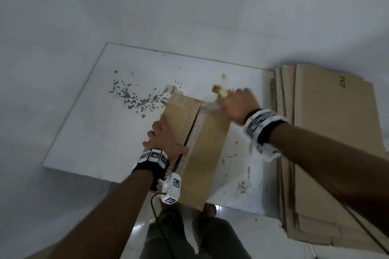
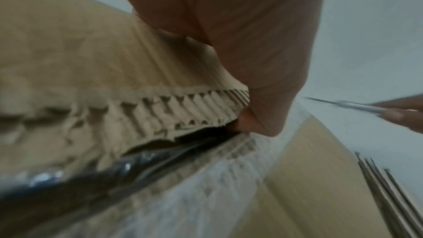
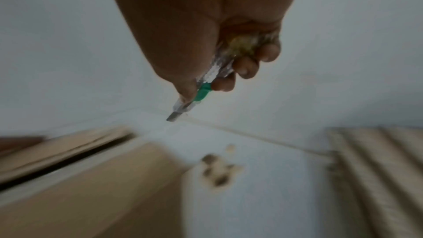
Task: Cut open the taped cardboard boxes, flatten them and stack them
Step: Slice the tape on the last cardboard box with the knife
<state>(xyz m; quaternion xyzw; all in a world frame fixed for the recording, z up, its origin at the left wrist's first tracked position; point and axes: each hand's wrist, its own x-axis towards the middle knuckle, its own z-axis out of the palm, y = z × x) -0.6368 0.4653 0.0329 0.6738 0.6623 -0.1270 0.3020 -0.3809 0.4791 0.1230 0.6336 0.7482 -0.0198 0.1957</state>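
A brown cardboard box (image 1: 204, 149) stands on the white table (image 1: 88, 136), its top seam split into a dark gap (image 1: 190, 138). My left hand (image 1: 166, 138) rests on the left top flap (image 2: 91, 79); the thumb (image 2: 263, 97) hooks over its torn corrugated edge into the gap. My right hand (image 1: 240, 105) grips a box cutter (image 3: 196, 95) with a clear handle and green slider, its blade out, above the box's far right end. Clear tape (image 2: 68, 184) hangs along the seam. A pile of flattened boxes (image 1: 328, 153) lies on the right.
The table top carries grey chipped spots (image 1: 130, 96) and brown stains (image 1: 219, 88) beyond the box. White walls close in behind and to the left. My legs (image 1: 189, 235) and a tiled floor show below the table's near edge.
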